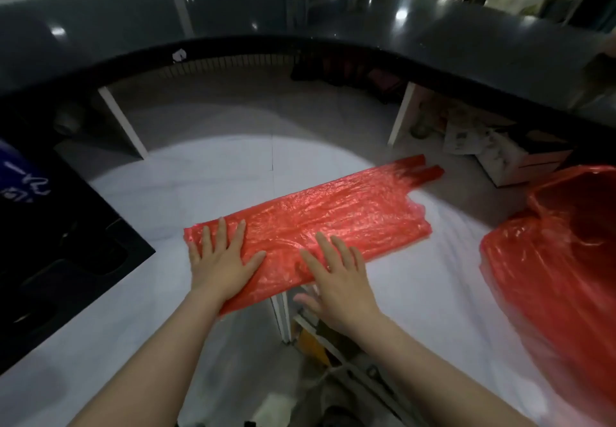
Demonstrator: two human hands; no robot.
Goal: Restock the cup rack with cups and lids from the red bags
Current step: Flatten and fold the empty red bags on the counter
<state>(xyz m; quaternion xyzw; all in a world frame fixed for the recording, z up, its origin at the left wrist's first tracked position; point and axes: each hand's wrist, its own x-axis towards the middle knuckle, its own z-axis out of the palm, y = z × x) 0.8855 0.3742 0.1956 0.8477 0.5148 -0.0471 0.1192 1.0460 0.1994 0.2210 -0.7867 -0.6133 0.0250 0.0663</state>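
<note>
Bare white counter [233, 166] beyond flattened red bag [333, 213]; bulging red bag [550, 260] blocking right.

There is a single view, taken from the person's head and looking forward and steeply down. The wide-angle lens bends the dark counter [333, 19] into an arc across the top of the frame. Both forearms enter from the bottom edge, and the left hand [221, 261] and right hand [338, 285] sit near the middle, close to the lens. The pale work surface [416, 293] fills the lower half.
</note>
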